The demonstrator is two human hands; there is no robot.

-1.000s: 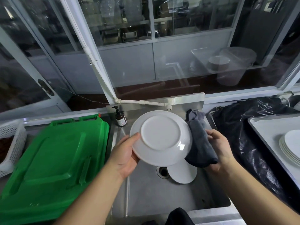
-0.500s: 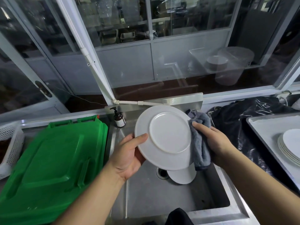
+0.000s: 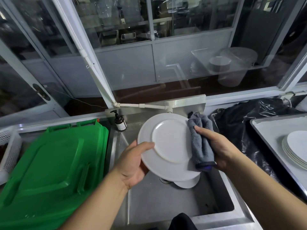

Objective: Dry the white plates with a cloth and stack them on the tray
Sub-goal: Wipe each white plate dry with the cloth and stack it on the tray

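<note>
My left hand (image 3: 132,165) grips a white plate (image 3: 167,146) by its lower left rim and holds it tilted above the steel sink (image 3: 166,201), its underside toward me. A folded grey cloth (image 3: 200,143) is gripped in my right hand (image 3: 216,146) and pressed against the plate's right rim. Another white plate (image 3: 187,183) lies in the sink bottom, mostly hidden under the held one. At the far right, a stack of white plates (image 3: 297,148) sits on a pale tray (image 3: 269,130).
A green plastic lid (image 3: 49,171) covers the counter on the left, beside a white perforated basket (image 3: 8,146). A brown pump bottle (image 3: 120,122) stands at the sink's back left corner. Black plastic bags (image 3: 245,123) lie between sink and tray. Glass panels rise behind.
The plate has tilted and dropped slightly. My right hand has slid the cloth down along the plate's right rim, and more of the cloth now covers that edge.
</note>
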